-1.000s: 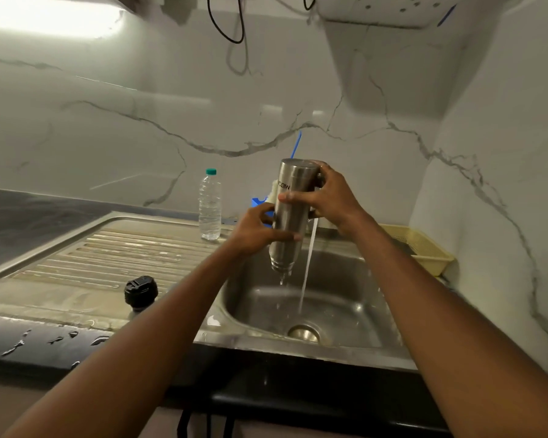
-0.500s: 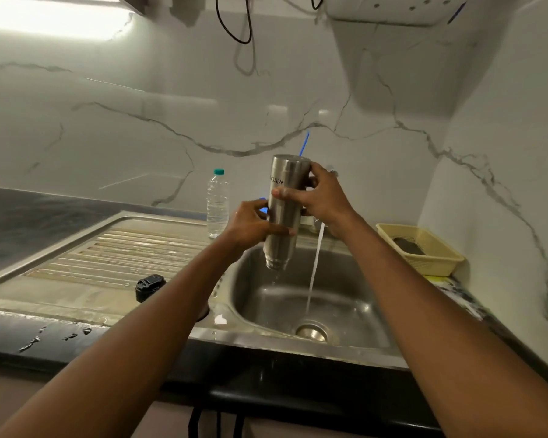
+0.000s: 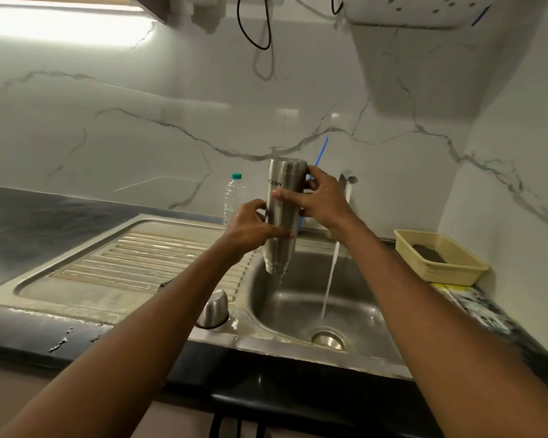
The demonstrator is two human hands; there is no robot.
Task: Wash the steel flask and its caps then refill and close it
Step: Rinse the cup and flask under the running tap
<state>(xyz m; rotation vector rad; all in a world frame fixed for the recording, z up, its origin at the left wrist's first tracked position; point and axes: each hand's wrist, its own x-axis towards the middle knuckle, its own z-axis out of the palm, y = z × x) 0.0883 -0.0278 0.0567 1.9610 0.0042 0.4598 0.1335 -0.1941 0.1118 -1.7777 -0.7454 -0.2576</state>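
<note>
Head view showed the flask (image 3: 282, 216) still upside down over the sink (image 3: 298, 298), left hand (image 3: 250, 226) and right hand (image 3: 320, 200) both wrapped around it, while a steel cap (image 3: 214, 309) by the basin had come into sight. Water ran from the tap (image 3: 348, 178) beside it; a bottle (image 3: 233, 197) and yellow tray (image 3: 440, 257) stood against marble walls.

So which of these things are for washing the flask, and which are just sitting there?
For the job:
- steel flask, upside down, held by left hand and right hand
- steel cap
- running tap
- sink

Just lying about:
- plastic bottle
- yellow basket
</note>
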